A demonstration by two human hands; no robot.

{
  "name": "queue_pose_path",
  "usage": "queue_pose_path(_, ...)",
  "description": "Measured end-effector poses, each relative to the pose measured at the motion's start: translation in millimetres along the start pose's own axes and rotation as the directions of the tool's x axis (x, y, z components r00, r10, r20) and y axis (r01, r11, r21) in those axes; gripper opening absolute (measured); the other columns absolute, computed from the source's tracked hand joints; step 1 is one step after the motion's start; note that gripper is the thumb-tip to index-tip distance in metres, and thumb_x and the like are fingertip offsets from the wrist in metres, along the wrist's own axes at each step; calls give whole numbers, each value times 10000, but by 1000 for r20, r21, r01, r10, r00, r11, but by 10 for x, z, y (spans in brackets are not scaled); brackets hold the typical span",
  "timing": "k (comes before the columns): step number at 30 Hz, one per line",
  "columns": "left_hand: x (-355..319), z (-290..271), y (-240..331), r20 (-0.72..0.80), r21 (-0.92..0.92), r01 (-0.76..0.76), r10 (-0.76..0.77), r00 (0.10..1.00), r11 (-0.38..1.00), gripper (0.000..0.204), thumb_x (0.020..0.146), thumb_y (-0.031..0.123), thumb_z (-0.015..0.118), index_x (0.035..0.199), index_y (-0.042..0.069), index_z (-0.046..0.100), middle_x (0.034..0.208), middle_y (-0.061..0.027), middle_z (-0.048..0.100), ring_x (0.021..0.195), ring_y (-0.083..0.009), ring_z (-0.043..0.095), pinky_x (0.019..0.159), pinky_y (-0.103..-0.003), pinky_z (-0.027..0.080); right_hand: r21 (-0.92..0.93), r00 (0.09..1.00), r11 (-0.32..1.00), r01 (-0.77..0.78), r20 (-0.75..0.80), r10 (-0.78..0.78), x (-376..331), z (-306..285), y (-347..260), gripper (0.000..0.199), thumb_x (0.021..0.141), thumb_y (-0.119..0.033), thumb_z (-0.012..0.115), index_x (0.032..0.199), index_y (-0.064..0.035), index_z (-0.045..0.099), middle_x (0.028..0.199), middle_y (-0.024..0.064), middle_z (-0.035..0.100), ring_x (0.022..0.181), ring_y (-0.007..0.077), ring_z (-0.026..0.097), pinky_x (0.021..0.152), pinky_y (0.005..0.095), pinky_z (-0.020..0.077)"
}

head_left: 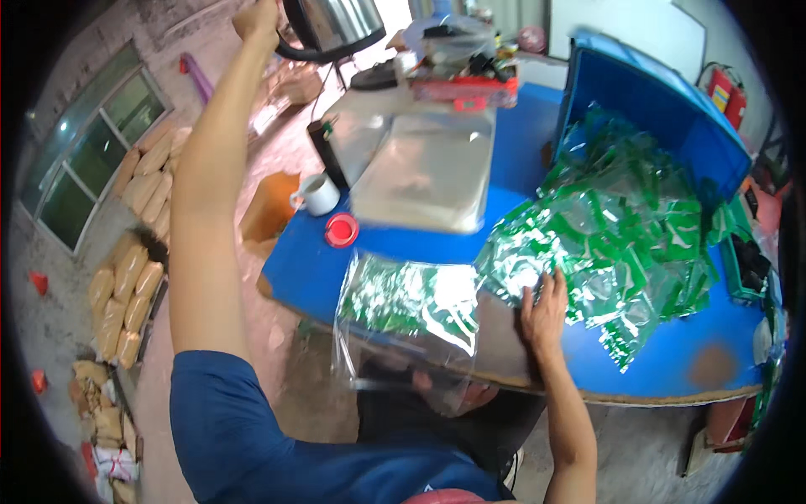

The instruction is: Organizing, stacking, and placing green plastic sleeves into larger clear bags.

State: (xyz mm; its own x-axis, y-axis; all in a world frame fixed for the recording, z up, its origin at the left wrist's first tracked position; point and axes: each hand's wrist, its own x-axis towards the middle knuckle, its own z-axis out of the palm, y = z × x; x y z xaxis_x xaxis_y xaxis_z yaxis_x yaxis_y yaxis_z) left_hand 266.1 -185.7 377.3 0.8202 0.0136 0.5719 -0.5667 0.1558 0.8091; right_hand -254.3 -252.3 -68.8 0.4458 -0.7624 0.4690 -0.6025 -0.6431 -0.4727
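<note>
Kettle: steel body with a black handle, lifted high at the top of the view, above the far left end of the blue table.
Left hand: fingers closed round the kettle's handle, arm stretched up and away; the grip looks firm, though the thumb side is hidden.
Handling the kettle: I judge it best kept level and lowered slowly, since the white mug and the red lid sit just below, near the table's left edge.
Clear bags: a flat stack lies in the middle of the table, well apart from the kettle.
Front bag: a clear pouch with green print hangs over the near table edge, partly off it; a steady press would keep it from sliding.
Right hand: laid flat with fingers spread, gripping nothing, resting on the near edge of the green-printed bags.
Blue crate: tipped on its side at the right, the green bags spilling from it.
</note>
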Motion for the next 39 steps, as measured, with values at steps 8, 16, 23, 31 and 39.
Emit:
queue_pose_path(8,271,-1785,-128,417,10,87,-83,905,996,506,826,591,738,755,105,616,552,54,479,486,-60,453,463,-217,341,11,1000,1000,20,-2,-20,23,67,73,502,974,-270,607,1336,60,501,1469,295,397,1350,448,404,1111,503,349)
queue_pose_path(16,-645,-2726,-371,351,377,54,-196,916,925,477,850,535,749,726,102,594,544,64,455,452,-48,412,431,-214,299,16,1000,1000,19,-8,-19,-2,59,68,482,990,-274,584,1333,54,503,1469,284,399,1352,439,407,1109,496,355)
queue_pose_path(23,-779,-2788,-964,428,597,-42,-274,861,801,556,831,558,752,637,55,613,520,36,491,417,-58,434,376,-226,307,15,999,999,48,-9,-48,-5,71,58,493,991,-263,585,1339,73,491,1466,302,394,1356,451,401,1120,492,350)
queue_pose_path(31,-796,-2693,-1410,392,706,-8,-381,838,709,550,806,566,767,608,75,616,500,16,491,419,-74,442,394,-237,323,-5,999,999,32,2,-32,10,72,69,491,995,-263,579,1339,75,489,1471,295,391,1360,445,399,1120,485,351)
queue_pose_path(39,-722,-2552,-1582,429,772,-90,-411,804,629,568,818,577,751,621,59,623,501,22,504,387,-68,418,373,-231,296,9,1000,1000,21,-1,-21,17,61,46,487,993,-273,582,1341,55,488,1479,283,385,1351,442,410,1110,488,361)
